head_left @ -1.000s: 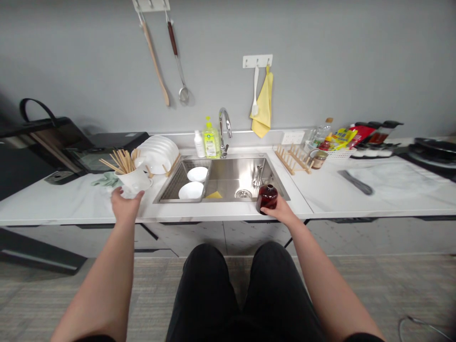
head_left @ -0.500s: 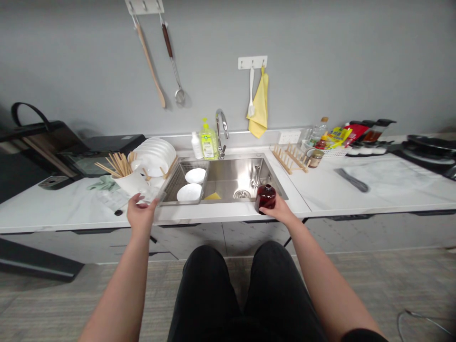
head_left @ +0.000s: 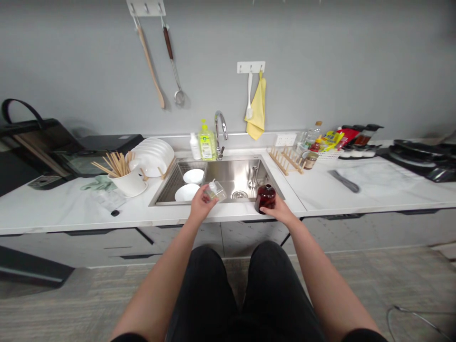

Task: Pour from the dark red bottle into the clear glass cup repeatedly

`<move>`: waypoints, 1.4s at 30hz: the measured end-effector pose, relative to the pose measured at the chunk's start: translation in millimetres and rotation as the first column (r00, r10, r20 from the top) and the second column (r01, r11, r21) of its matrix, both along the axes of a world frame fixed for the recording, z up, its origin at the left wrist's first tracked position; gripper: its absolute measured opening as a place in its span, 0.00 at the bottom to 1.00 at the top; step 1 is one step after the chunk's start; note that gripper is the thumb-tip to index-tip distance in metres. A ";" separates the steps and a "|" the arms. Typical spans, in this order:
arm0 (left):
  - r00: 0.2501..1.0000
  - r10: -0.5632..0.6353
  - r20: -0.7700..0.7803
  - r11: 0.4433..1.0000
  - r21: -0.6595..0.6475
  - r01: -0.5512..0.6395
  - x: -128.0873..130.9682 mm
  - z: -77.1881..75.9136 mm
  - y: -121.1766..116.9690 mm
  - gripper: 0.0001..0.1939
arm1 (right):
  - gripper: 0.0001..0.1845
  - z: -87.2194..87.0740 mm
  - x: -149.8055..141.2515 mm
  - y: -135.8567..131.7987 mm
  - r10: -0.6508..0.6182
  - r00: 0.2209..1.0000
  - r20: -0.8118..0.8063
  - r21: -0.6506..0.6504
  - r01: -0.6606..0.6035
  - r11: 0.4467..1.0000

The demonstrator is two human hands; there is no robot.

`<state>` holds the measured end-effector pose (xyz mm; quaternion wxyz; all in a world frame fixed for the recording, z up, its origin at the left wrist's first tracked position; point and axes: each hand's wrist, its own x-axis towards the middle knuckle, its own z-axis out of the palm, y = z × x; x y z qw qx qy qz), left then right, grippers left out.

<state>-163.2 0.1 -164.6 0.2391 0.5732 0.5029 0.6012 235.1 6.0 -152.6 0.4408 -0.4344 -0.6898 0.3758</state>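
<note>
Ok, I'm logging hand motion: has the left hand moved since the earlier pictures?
Yes, the left hand has moved right, from left of the sink to its front edge.

Btl [head_left: 266, 196] glossy; dispenser [head_left: 217, 191] plstc; sink [head_left: 228, 171] shiny mtl.

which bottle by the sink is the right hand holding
The dark red bottle at the front edge of the sink: the right hand grips it; the yellow-green bottle and the white bottle stand untouched at the back.
</note>
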 end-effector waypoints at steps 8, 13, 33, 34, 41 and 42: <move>0.970 -0.168 0.176 0.981 -0.069 0.183 -1.4 -14.9 18.6 0.44 | 0.15 11.8 -9.7 -58.6 -0.459 0.870 -0.179 0.502 0.482 0.718; 0.909 -0.319 0.270 0.943 -0.002 0.331 -6.2 -17.6 15.6 0.43 | 0.32 14.8 -122.6 -71.5 -0.084 0.986 0.144 0.472 0.006 0.881; 0.916 -0.273 0.293 0.952 -0.058 0.302 2.4 5.5 14.4 0.27 | 0.51 -10.3 -195.5 32.3 0.181 0.973 0.143 0.167 -0.204 0.965; 0.915 -0.281 0.290 0.950 -0.051 0.308 1.8 5.7 13.0 0.26 | 0.51 -9.6 -195.6 32.1 0.181 0.973 0.143 0.164 -0.204 0.965; 0.957 -0.229 0.180 0.973 0.041 0.226 4.2 2.3 13.2 0.21 | 0.39 -3.6 -201.4 24.1 0.146 0.980 0.133 0.100 -0.160 0.982; 0.959 -0.212 0.189 0.977 0.056 0.205 4.8 1.4 13.5 0.23 | 0.37 -1.7 -202.1 22.1 0.149 0.979 0.141 0.103 -0.164 0.981</move>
